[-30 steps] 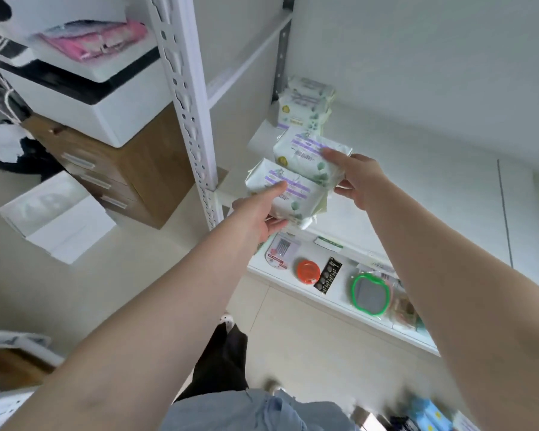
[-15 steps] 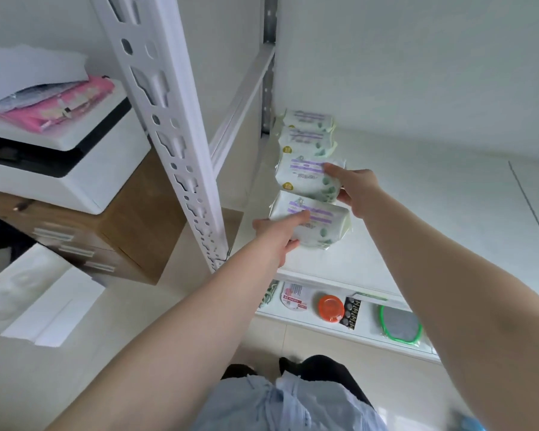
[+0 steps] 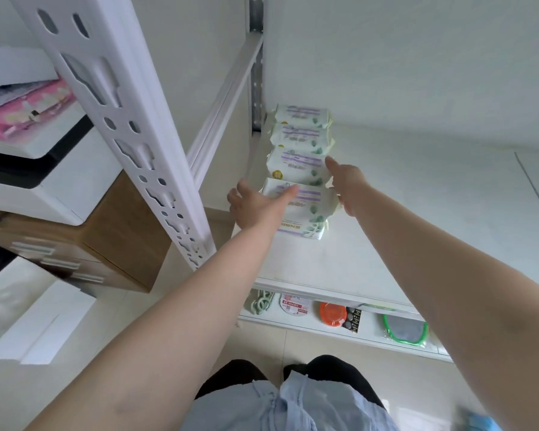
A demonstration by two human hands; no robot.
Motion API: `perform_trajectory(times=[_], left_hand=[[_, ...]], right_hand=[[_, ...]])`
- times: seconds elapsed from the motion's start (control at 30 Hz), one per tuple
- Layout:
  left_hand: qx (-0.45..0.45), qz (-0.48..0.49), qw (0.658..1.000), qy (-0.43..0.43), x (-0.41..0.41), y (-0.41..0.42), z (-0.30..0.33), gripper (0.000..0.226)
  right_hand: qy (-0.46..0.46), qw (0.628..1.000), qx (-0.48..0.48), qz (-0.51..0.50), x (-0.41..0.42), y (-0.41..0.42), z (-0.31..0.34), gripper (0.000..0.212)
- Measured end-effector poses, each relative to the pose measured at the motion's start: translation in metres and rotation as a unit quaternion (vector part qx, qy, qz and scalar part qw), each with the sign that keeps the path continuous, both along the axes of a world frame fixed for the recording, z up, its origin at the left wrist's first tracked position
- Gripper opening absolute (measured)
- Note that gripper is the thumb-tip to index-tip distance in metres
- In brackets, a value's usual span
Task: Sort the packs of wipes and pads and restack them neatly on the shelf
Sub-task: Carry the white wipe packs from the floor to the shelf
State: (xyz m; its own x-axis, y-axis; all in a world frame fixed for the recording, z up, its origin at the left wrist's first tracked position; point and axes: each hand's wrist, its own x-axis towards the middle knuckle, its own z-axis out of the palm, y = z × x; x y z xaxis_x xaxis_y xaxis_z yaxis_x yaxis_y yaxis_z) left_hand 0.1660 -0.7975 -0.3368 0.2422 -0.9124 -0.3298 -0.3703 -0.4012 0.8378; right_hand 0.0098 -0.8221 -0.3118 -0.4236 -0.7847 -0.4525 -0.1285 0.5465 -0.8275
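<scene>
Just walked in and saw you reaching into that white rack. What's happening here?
A person is lining up packs of pads on the white shelf. Four packs sit in a row running toward the back wall. The left hand holds the nearest pack, thumb on top, while the right hand rests against the right side of the next pack.

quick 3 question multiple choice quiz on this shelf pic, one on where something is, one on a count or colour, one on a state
1. Where is the orange lid?
A. beside the packs
B. on the lower shelf
C. on the floor

2. How many packs form the row?
A. two
B. four
C. six

3. What is the left hand doing?
A. gripping the nearest pack
B. hanging idle
C. holding the post

Answers: 1 B, it lies below the upper shelf; 2 B, four lie front to back; 3 A, thumb on top.
</scene>
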Motion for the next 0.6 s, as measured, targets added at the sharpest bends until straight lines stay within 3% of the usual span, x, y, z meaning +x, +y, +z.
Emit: perform_trajectory(times=[0.17,0.43,0.5,0.6], left_hand=[[-0.027,-0.022,0.994,0.108,0.009,-0.022,0.004,0.090],[0.001,-0.097,0.986,0.139,0.004,-0.046,0.006,0.053],[-0.005,-0.102,0.982,0.161,0.001,-0.048,0.005,0.037],[-0.019,-0.075,0.981,0.175,-0.001,-0.051,0.002,0.031]], right_hand=[[0.007,0.999,-0.005,-0.049,0.014,0.017,-0.009,0.050],[-0.052,0.989,-0.077,-0.117,0.041,0.026,-0.027,0.059],[-0.051,0.989,-0.077,-0.113,0.039,0.020,-0.024,0.055],[-0.059,0.989,-0.100,-0.094,0.036,0.015,-0.023,0.033]])
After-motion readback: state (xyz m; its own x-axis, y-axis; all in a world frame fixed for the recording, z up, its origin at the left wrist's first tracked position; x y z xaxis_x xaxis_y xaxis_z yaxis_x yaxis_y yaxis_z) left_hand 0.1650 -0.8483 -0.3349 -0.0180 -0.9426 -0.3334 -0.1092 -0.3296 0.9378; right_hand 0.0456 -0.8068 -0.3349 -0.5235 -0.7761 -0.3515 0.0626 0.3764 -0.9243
